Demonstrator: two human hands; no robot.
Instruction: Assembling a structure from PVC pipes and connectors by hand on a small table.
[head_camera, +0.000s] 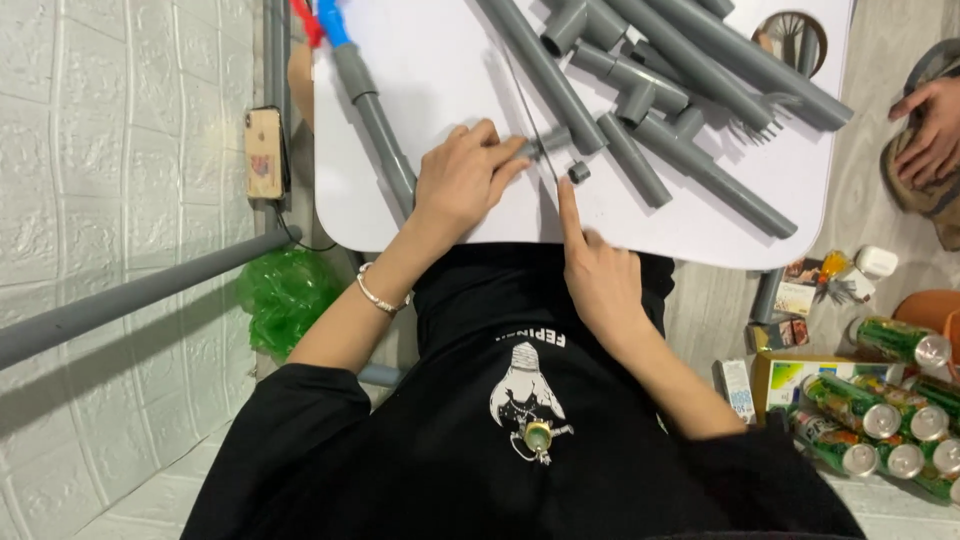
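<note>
My black shirt fills the bottom of the view, both bare forearms reaching out from it to the white table. My left hand lies knuckles up, its fingers closed round the near end of a short grey pipe piece, pinning it to the table top; a bracelet sits on that wrist. My right hand rests at the table's near edge, the forefinger stretched straight forward and the other fingers curled in, holding nothing; its tip lies just short of a small grey ring fitting that lies loose just beside the pipe piece. A thin dark line crosses the table by the pipe piece; it may be a blade or a rule, I cannot tell which.

As I judge it, the work is at an early stage: the short piece and the ring are apart, and beyond them a heap of grey pipes and tee joints lies mostly unjoined, some pushed together, most loose. One long pipe with a blue end runs along the table's left side.

Outward still: a phone leans on the white wall at left, a green bag sits under the table, green drink cans lie on the floor at right, and another person's hand rests at the far right edge.
</note>
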